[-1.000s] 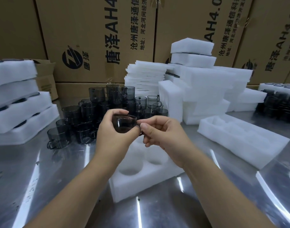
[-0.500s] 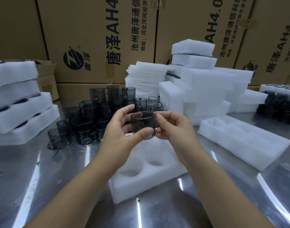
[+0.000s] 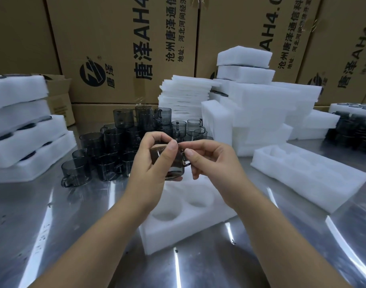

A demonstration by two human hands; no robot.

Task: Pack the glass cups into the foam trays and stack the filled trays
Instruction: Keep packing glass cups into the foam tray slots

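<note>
Head view. Smoky glass cup (image 3: 175, 168) held just above the foam tray (image 3: 178, 233) and its empty sockets. Clasped round the wall by the left hand (image 3: 151, 165); pinched at the handle side, near the rim, by the right hand (image 3: 211, 161). Probably light, rigid, slick and brittle: best gripped round the body or by the handle, and lowered rather than dropped. Beneath, a polished steel table (image 3: 53, 235), hard and unforgiving. Loose cups (image 3: 115, 146) behind, filled trays (image 3: 22, 132) stacked left, cartons (image 3: 115, 48) along the back.
</note>
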